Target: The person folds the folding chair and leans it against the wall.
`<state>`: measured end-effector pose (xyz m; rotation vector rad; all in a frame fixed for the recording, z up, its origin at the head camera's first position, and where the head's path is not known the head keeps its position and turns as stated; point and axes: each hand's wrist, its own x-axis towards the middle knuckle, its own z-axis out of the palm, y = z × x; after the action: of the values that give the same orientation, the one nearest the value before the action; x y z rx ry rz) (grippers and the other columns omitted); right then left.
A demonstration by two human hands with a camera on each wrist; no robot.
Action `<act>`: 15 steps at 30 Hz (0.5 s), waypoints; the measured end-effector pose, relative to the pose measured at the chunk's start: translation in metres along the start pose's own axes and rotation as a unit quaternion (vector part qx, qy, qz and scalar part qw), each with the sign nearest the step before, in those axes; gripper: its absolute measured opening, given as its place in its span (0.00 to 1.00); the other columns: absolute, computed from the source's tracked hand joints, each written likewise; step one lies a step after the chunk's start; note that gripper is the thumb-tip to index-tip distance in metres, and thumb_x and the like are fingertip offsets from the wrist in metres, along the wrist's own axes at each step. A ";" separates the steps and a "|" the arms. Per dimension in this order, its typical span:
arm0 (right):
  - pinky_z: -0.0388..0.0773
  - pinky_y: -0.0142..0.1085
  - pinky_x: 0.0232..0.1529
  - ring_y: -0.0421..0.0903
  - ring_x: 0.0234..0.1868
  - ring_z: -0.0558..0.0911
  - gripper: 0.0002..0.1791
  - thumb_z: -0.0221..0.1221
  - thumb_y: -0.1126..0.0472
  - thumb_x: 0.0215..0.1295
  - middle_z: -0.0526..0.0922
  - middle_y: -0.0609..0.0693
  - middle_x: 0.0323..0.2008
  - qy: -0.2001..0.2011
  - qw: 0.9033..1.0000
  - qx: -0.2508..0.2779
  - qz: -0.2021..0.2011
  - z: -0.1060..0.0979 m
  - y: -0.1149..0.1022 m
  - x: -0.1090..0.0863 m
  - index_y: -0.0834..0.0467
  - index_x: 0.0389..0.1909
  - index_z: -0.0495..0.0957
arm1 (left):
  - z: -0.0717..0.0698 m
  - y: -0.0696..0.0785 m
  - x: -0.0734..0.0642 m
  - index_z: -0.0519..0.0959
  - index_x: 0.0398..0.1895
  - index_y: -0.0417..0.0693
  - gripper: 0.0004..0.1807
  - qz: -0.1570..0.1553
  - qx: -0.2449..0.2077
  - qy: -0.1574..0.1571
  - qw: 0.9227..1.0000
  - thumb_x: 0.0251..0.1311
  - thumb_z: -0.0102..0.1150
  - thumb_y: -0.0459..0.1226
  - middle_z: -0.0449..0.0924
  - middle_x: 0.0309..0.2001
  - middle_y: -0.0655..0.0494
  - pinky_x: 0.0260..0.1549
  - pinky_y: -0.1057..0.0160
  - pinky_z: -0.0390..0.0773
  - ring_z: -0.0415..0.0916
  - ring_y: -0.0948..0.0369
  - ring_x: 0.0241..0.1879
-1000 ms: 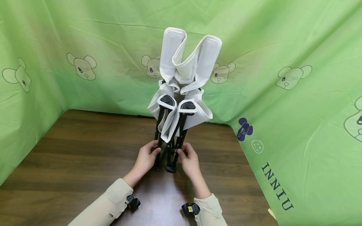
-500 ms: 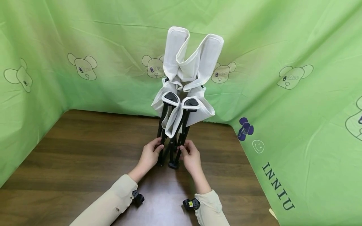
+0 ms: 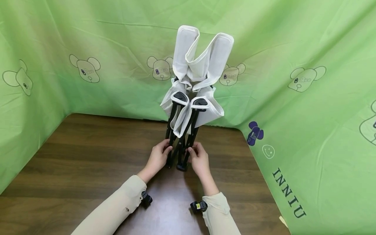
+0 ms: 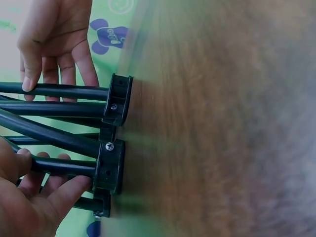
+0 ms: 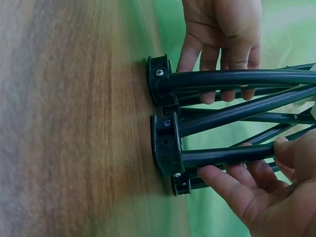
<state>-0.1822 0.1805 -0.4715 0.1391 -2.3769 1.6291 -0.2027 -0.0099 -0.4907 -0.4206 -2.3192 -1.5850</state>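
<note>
A folded camp chair (image 3: 199, 70) with white fabric and a black tube frame stands nearly upright at the middle of the table. My left hand (image 3: 157, 158) grips a leg tube low on its left side, thumb in front and fingers behind. On the other side my right hand (image 3: 200, 163) pinches another leg just above its foot. Both wrist views show the leg tubes close up, with plastic feet (image 4: 109, 168) screwed to their ends. In the right wrist view, thumb and fingers of the right hand (image 5: 276, 192) are around one tube. Some fingertips are hidden behind the tubes.
The brown wood-grain table (image 3: 88, 163) extends on both sides of the chair. Green cloth (image 3: 117, 39) with printed bear heads hangs behind and at both sides. A small black camera (image 3: 146, 199) sits on the left wrist, another (image 3: 198, 207) on the right.
The chair has shifted slightly right and away from me, still held by both hands. Both hands have moved with it, and their hold looks the same.
</note>
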 end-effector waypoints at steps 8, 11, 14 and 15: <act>0.87 0.49 0.32 0.63 0.34 0.86 0.07 0.55 0.62 0.79 0.87 0.60 0.40 0.003 0.999 -0.047 -0.022 0.002 0.002 0.001 0.60 0.51 0.75 | 0.003 -0.001 0.004 0.81 0.53 0.39 0.11 0.032 0.030 0.006 0.999 0.70 0.60 0.30 0.87 0.39 0.48 0.45 0.52 0.83 0.84 0.55 0.41; 0.86 0.41 0.30 0.61 0.33 0.86 0.07 0.54 0.61 0.79 0.87 0.59 0.40 0.009 0.998 -0.058 -0.028 0.002 0.003 0.002 0.59 0.51 0.75 | 0.004 -0.002 0.005 0.81 0.54 0.38 0.11 0.041 0.039 0.012 0.998 0.71 0.60 0.30 0.87 0.41 0.47 0.46 0.52 0.84 0.85 0.54 0.43; 0.83 0.36 0.29 0.60 0.31 0.85 0.08 0.54 0.61 0.79 0.87 0.58 0.39 0.018 0.997 -0.072 -0.032 0.003 0.004 0.002 0.59 0.52 0.74 | 0.006 -0.003 0.005 0.81 0.54 0.38 0.12 0.044 0.043 0.015 0.998 0.71 0.60 0.31 0.87 0.41 0.46 0.46 0.52 0.84 0.85 0.53 0.44; 0.81 0.36 0.29 0.59 0.30 0.85 0.08 0.54 0.61 0.79 0.87 0.58 0.39 0.021 0.996 -0.076 -0.032 0.004 0.004 0.002 0.59 0.52 0.74 | 0.006 -0.003 0.004 0.81 0.54 0.38 0.12 0.042 0.041 0.014 0.998 0.71 0.60 0.31 0.87 0.41 0.46 0.47 0.52 0.84 0.85 0.53 0.44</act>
<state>-0.1853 0.1786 -0.4758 0.1485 -2.4271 1.4019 -0.2085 -0.0050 -0.4936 -0.4677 -2.3053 -1.4413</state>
